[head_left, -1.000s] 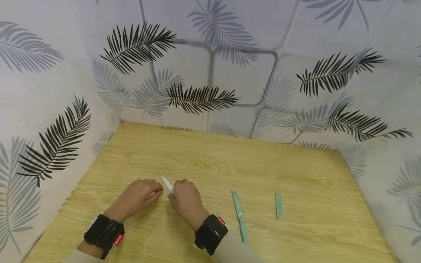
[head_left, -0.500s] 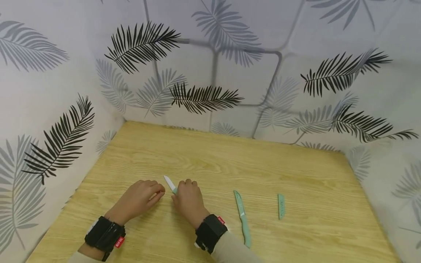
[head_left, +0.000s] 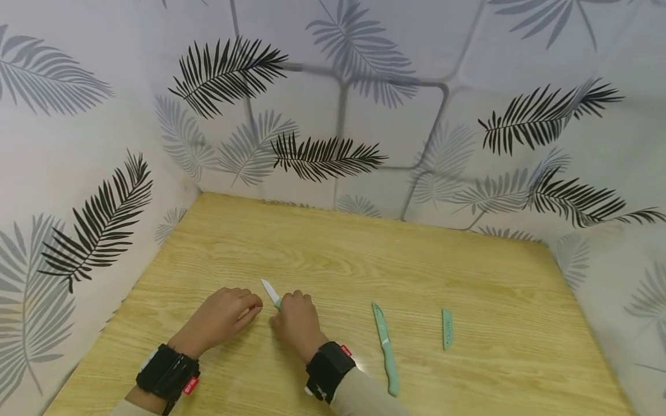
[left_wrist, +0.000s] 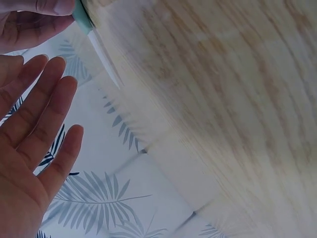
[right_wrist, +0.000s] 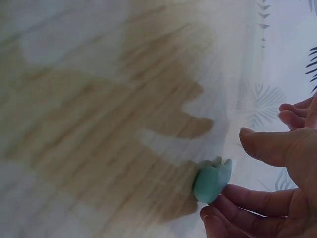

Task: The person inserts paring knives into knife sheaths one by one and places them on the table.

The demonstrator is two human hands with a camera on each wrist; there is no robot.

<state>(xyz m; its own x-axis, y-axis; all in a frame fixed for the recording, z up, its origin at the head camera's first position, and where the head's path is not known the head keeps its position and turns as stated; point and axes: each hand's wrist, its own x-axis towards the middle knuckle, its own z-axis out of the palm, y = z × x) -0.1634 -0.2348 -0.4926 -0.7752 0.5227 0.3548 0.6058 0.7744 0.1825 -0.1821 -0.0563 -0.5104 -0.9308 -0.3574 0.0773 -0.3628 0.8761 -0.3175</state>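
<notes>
In the head view my right hand (head_left: 298,320) holds a small paring knife (head_left: 270,292), its pale blade pointing away and slightly left. The palm side hides most of the handle there. Seen from the right wrist, the mint-green handle end (right_wrist: 210,183) lies against the curled fingers (right_wrist: 252,203), with the thumb apart above it. My left hand (head_left: 224,315) is just left of the blade and holds nothing; the left wrist view shows its fingers (left_wrist: 47,106) loosely extended. That view also has the right fingers around the green handle (left_wrist: 81,17).
Right of the hands, a second mint-green knife (head_left: 389,364) lies on the wooden table (head_left: 338,248), a green sheath (head_left: 380,322) over its blade. Farther right is a loose green sheath (head_left: 447,329) with lettering. Leaf-patterned cloth (head_left: 374,127) stands behind the table and at its sides.
</notes>
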